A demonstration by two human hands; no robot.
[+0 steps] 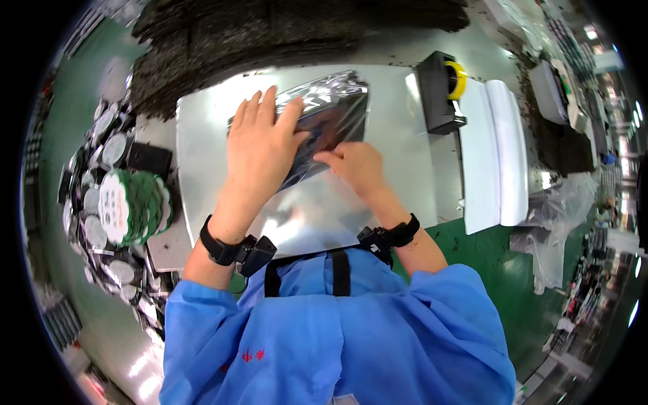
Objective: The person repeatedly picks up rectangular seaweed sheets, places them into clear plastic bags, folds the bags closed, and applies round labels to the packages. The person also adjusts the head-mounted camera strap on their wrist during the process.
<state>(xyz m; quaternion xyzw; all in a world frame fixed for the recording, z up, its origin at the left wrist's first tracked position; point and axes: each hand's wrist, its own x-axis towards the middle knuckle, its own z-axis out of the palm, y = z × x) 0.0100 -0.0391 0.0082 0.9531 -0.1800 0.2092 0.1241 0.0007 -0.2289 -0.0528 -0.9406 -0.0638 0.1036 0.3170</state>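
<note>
A dark, flat package in a shiny clear plastic bag (345,111) lies aslant on a pale, glossy board (405,155) in front of me. My left hand (260,148) rests flat across the left part of the bag, its fingers stretched out and apart. At the bag's near right corner, my right hand (360,170) has its fingers curled in and its thumb pointing left, closed on the bag's edge. The hands cover the package's left side and near corner. What is inside the bag cannot be made out clearly.
Dark, rough bundled material (236,50) lies along the far side. Right of the board stand a black tape dispenser (435,94) with a yellow roll and a white roll of sheets (506,155). Green-white stacked discs (131,206) are at the left. Clear plastic (560,216) hangs at the right.
</note>
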